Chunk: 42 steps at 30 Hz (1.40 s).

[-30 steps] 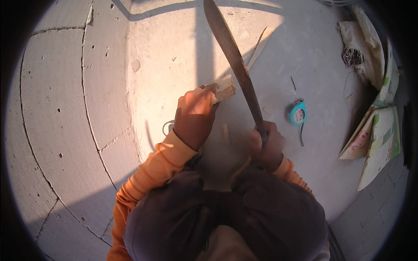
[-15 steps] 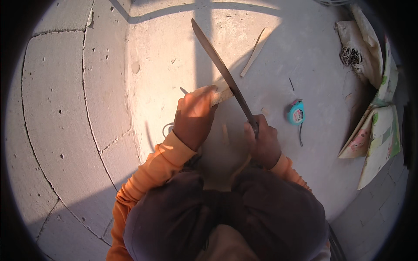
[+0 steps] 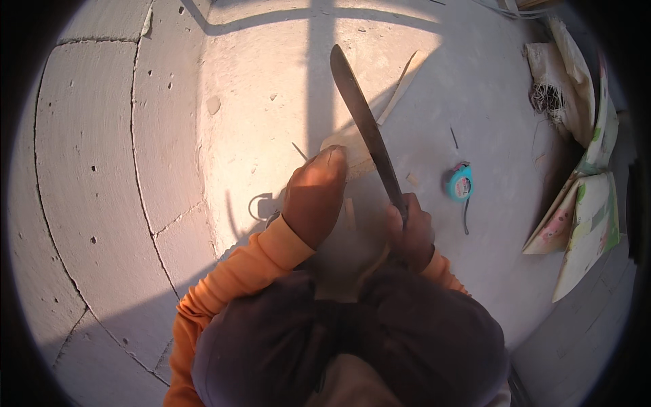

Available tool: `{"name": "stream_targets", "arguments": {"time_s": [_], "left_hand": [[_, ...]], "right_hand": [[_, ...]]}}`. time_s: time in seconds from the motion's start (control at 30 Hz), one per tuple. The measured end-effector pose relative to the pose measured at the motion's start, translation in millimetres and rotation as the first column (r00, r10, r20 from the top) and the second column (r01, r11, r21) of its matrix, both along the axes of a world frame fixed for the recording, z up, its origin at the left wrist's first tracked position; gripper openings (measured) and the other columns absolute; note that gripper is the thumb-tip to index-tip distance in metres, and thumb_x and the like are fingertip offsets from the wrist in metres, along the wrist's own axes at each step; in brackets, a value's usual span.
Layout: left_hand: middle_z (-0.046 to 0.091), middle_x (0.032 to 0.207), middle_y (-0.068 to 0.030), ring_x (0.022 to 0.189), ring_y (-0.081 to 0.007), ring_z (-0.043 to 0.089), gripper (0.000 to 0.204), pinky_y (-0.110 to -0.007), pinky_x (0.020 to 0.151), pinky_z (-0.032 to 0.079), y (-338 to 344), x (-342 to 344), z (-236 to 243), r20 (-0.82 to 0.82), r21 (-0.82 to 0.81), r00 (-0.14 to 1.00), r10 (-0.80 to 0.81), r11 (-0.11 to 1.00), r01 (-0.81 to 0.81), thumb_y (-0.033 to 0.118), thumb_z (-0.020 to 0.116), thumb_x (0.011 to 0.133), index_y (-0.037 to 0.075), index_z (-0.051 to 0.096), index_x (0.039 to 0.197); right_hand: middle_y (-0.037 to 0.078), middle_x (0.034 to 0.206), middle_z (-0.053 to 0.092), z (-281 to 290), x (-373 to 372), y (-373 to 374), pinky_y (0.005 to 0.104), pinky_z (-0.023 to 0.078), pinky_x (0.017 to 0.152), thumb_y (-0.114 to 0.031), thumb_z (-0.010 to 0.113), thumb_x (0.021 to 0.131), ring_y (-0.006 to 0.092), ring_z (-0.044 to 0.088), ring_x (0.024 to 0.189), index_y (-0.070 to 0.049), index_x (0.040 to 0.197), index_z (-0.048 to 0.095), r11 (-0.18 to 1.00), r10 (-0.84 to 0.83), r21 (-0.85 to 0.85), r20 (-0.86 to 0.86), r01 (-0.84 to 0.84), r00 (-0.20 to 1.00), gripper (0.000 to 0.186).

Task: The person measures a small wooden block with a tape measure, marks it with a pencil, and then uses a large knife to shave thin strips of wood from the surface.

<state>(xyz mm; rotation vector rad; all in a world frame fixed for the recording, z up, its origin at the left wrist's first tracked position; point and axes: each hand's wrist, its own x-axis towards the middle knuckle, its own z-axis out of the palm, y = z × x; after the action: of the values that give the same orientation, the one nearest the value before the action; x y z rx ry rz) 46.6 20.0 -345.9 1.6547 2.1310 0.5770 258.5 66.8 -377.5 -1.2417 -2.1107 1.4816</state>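
Dark brown machete (image 3: 366, 122), pale tan wood piece (image 3: 355, 152), orange sleeves (image 3: 254, 261), purplish-brown trousers (image 3: 434, 325), turquoise tape measure (image 3: 460, 183), white sheet (image 3: 578, 227) patterned in green and pink, light grey floor (image 3: 488, 102)

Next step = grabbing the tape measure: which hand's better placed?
Right, probably: the right hand is nearer the teal tape measure, though it grips the machete. The left hand is farther off, across the machete, holding a piece of wood.

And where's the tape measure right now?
In the head view, the teal tape measure lies on the floor right of centre, up and to the right of the right hand, below a thin dark sliver.
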Motion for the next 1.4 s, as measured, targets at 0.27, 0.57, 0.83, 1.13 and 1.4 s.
{"name": "stream_targets", "arguments": {"time_s": [0.27, 0.57, 0.83, 1.13, 1.4], "left_hand": [[0.057, 0.133, -0.0322, 0.126, -0.0428, 0.059, 0.041, -0.041, 0.102, 0.053, -15, 22, 1, -0.087, -0.098, 0.992, -0.089, 0.992, 0.080, 0.001, 0.050, 0.093, -0.014, 0.048, 0.131], [0.058, 0.131, -0.0321, 0.125, -0.0425, 0.060, 0.041, -0.042, 0.102, 0.053, -10, 23, 5, -0.082, -0.131, 0.995, -0.060, 0.990, 0.049, 0.000, 0.052, 0.092, -0.014, 0.049, 0.131], [0.059, 0.131, -0.0319, 0.124, -0.0417, 0.061, 0.041, -0.041, 0.100, 0.055, -13, 24, 2, -0.099, -0.098, 0.992, -0.072, 0.993, 0.063, -0.001, 0.053, 0.091, -0.014, 0.050, 0.130], [0.062, 0.125, -0.0286, 0.119, -0.0371, 0.066, 0.030, -0.033, 0.080, 0.064, -10, 21, 4, -0.209, -0.045, 0.973, -0.098, 0.995, 0.090, 0.002, 0.057, 0.090, -0.012, 0.056, 0.117], [0.063, 0.123, -0.0277, 0.118, -0.0364, 0.067, 0.029, -0.034, 0.080, 0.064, -11, 21, 1, -0.203, -0.038, 0.975, -0.094, 0.995, 0.088, 0.001, 0.057, 0.090, -0.010, 0.056, 0.117]], "right_hand": [[0.016, 0.069, 0.065, -13, 30, -26, 0.0424, 0.054, 0.059, -0.025, 0.066, 0.097, 0.0357, 0.069, 0.062, 0.000, 0.103, 0.060, 0.992, -0.013, 0.125, 0.074, 0.004, 0.997, 0.026], [0.015, 0.069, 0.063, -11, 42, -29, 0.0413, 0.053, 0.058, -0.028, 0.064, 0.099, 0.0334, 0.066, 0.059, 0.000, 0.103, 0.061, 0.979, -0.096, 0.172, -0.108, 0.113, 0.990, 0.029], [0.014, 0.064, 0.062, -9, 25, -16, 0.0414, 0.052, 0.055, -0.028, 0.063, 0.100, 0.0340, 0.067, 0.057, 0.000, 0.100, 0.060, 0.996, 0.006, 0.084, 0.049, -0.010, 0.999, 0.028], [0.014, 0.065, 0.062, -13, 35, -33, 0.0412, 0.052, 0.056, -0.026, 0.063, 0.099, 0.0339, 0.067, 0.056, -0.001, 0.100, 0.060, 0.953, -0.141, 0.252, -0.127, 0.169, 0.982, 0.025], [0.013, 0.063, 0.060, -15, 22, -12, 0.0407, 0.051, 0.055, -0.025, 0.062, 0.100, 0.0334, 0.065, 0.054, -0.001, 0.101, 0.060, 0.996, 0.026, 0.080, 0.050, -0.030, 0.998, 0.024]]}}
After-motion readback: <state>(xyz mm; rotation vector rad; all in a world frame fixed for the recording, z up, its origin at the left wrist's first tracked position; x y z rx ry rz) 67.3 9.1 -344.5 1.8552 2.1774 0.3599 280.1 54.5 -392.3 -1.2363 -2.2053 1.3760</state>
